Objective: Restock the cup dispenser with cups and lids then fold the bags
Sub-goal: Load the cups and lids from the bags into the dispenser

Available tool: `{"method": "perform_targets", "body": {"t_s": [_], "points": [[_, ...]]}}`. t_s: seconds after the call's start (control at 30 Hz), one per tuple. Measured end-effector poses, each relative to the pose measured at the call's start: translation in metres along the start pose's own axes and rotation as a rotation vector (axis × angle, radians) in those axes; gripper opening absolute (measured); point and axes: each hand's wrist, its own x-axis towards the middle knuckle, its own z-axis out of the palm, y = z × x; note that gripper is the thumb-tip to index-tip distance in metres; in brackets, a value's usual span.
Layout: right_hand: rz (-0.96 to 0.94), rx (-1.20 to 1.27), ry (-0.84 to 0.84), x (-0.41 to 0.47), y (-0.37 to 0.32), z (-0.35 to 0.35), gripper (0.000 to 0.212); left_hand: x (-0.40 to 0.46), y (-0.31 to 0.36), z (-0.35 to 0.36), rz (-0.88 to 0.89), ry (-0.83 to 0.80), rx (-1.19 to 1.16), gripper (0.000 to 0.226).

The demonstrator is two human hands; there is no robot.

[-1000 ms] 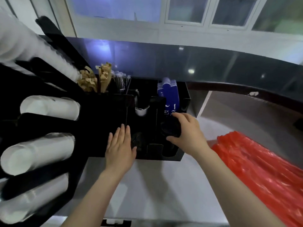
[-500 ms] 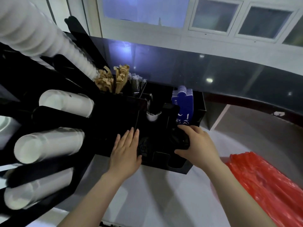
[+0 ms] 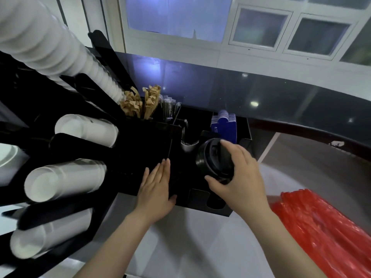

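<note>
No writing can be read. The right hand [image 3: 239, 175] curls its fingers around a stack of black lids [image 3: 212, 159], just above the black organizer [image 3: 200, 199]. The left hand [image 3: 155, 189] lies flat, fingers straight, on the organizer's front.

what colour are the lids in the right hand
Black lids, held by the right hand, in the head view.

Dim, bluish window light; ceiling-lamp glare on the dark counter [image 3: 261, 101]; wide-angle edges bend.
</note>
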Motion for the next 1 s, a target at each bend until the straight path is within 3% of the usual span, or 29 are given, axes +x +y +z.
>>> {"method": "perform_targets", "body": {"t_s": [0.17, 0.4, 0.73, 0.9, 1.0], "points": [[-0.061, -0.095, -0.167, 0.003, -0.022, 0.048, 0.087, -0.001, -0.002, -0.009, 0.003, -0.054, -0.092, 0.103], [-0.186, -0.549, -0.353, 0.007, -0.017, 0.098, 0.08, -0.011, -0.008, -0.012, -0.047, -0.126, -0.064, 0.091], [-0.227, -0.676, -0.46, 0.007, -0.012, 0.113, 0.078, -0.013, -0.007, -0.016, -0.04, -0.151, -0.035, 0.091], [-0.357, -0.63, -0.389, 0.0, -0.01, 0.103, 0.041, -0.013, -0.01, -0.013, -0.03, -0.15, -0.039, 0.091], [-0.327, -0.644, -0.426, -0.006, -0.007, 0.102, 0.026, -0.013, -0.011, -0.012, -0.029, -0.15, -0.037, 0.092]]}}
